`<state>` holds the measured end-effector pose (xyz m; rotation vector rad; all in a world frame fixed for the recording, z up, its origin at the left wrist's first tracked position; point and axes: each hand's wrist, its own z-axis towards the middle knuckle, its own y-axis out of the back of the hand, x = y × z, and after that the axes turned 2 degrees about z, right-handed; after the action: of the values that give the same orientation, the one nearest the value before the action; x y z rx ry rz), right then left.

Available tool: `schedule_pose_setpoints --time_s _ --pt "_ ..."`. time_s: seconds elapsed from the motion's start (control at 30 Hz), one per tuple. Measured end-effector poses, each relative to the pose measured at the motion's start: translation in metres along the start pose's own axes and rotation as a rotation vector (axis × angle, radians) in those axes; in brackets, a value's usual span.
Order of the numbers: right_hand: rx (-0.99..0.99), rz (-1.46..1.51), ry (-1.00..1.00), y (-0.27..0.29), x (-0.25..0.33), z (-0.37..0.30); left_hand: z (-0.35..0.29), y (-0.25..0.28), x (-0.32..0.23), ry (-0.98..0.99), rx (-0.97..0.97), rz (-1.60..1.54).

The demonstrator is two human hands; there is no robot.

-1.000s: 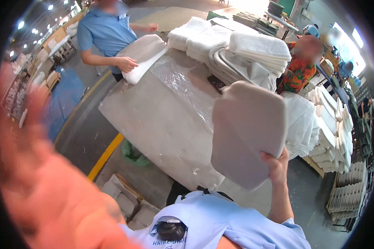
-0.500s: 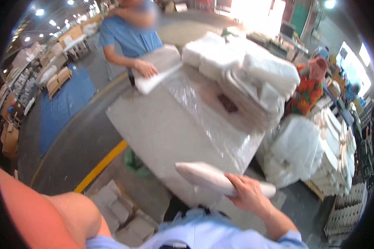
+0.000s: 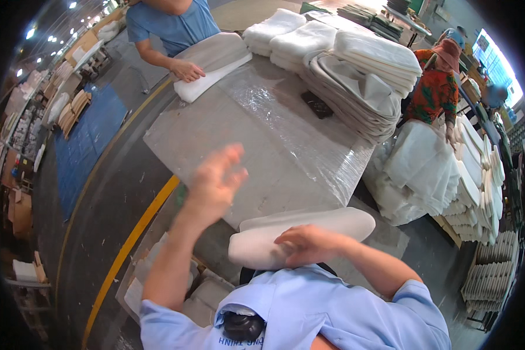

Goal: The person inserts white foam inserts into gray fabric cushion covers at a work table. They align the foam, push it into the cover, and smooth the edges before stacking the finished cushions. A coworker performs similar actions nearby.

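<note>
A long white pad [image 3: 254,248] with rounded ends, soft-looking and finely textured, lies across the near edge of the table against my body. It looks folded or doubled, with a second layer behind the first. My right hand [image 3: 310,242] is closed on its middle, fingers bent over the surface and thumb below. Over the near left part of the table [image 3: 186,137] my left hand [image 3: 216,184] is raised, empty and slightly blurred, its fingers apart. It touches neither the pad nor the table.
A co-worker's hand [image 3: 188,70] rests on grey and white pads [image 3: 213,58] at the far left corner. White pad stacks [image 3: 303,41] and grey ones [image 3: 356,96] fill the far right, beside a dark flat object [image 3: 317,105]. A plastic-wrapped bundle [image 3: 414,169] stands right of the table.
My left arm has swung in from the left side, its hand now over the table. The pad has come closer to my body and turned, showing its broad face. My right hand has moved left with it.
</note>
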<state>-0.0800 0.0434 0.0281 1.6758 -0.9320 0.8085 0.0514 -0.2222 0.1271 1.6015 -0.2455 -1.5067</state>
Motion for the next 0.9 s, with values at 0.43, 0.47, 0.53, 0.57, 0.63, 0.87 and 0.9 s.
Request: schedule_pose_setpoints --time_s 0.43,0.47,0.53,0.57,0.63,0.87,0.9 --pt "-0.01 -0.508 -0.557 0.03 -0.164 0.037 -0.037 -0.215 0.137 0.316 0.761 0.263" --pt "-0.061 -0.495 -0.535 0.03 -0.168 0.029 -0.031 -0.216 0.134 0.359 0.736 0.181" --pt "-0.164 -0.474 -0.492 0.035 -0.176 0.017 -0.026 -0.221 0.124 0.345 0.655 0.091" --pt "-0.187 -0.431 -0.51 0.039 -0.171 0.017 -0.031 -0.219 0.122 0.311 0.59 0.092" --pt "-0.219 -0.347 -0.528 0.044 -0.148 0.022 -0.044 -0.211 0.122 0.235 0.5 0.151" --pt "-0.351 -0.255 -0.536 0.012 -0.144 0.008 -0.057 -0.199 0.106 0.108 0.55 0.201" --pt "-0.375 -0.23 -0.537 0.01 -0.145 0.009 -0.054 -0.196 0.107 0.145 0.56 0.191"
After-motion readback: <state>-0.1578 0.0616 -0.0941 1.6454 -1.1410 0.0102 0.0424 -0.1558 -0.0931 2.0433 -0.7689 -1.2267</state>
